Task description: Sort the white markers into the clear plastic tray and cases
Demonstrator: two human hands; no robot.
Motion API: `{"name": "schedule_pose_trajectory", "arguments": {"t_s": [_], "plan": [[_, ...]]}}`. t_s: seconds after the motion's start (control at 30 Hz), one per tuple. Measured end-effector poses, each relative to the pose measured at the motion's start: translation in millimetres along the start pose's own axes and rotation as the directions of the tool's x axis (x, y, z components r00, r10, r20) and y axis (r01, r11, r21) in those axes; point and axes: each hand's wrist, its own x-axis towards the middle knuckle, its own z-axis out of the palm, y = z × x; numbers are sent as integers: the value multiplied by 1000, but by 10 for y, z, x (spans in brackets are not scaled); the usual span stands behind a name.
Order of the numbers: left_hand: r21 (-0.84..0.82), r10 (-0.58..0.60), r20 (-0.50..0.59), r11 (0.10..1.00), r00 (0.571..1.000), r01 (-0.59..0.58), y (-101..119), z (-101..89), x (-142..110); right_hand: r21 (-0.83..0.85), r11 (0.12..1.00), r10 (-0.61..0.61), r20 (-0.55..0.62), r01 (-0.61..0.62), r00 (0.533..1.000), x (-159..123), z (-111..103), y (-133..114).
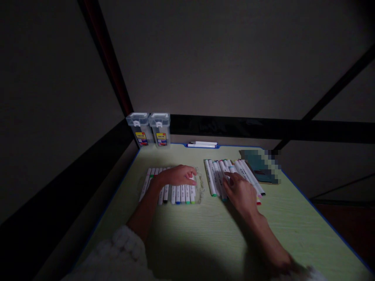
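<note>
My left hand (179,175) hovers over a row of white markers (177,195) lying side by side in a clear plastic tray (201,187). Its thumb stands apart from the curled fingers, and I see nothing held in it. On the right, my right hand (241,193) reaches over a loose group of white markers (211,177) with coloured ends. Its index finger and thumb are spread a little and rest on or just above the markers in the middle. The other fingers are bent and partly hidden, as are the markers beneath the palm.
Two clear lidded boxes (159,130) stand at the table's back left corner. A few white markers (202,144) lie in a blue holder at the back edge. A teal, flat item (258,166), partly pixelated, lies at the right. Walls close off the back and left.
</note>
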Motion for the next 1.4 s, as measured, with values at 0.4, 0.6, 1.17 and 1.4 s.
{"name": "schedule_pose_trajectory", "arguments": {"t_s": [0.4,0.6,1.17,1.4], "plan": [[54,-35,-17,998,999,36,12,-84,-56,79,980,-188,75,182,979,-84,9,-176],[64,-21,-71,998,997,26,-37,-120,-59,85,963,-266,141,256,953,-134,-2,-283],[-4,-10,-235,1000,972,9,-43,-227,-30,99,929,-370,232,357,900,-172,-26,-358],[-24,-8,-336,1000,942,0,-193,-195,60,93,923,-386,235,374,892,-174,-12,-383]]}}
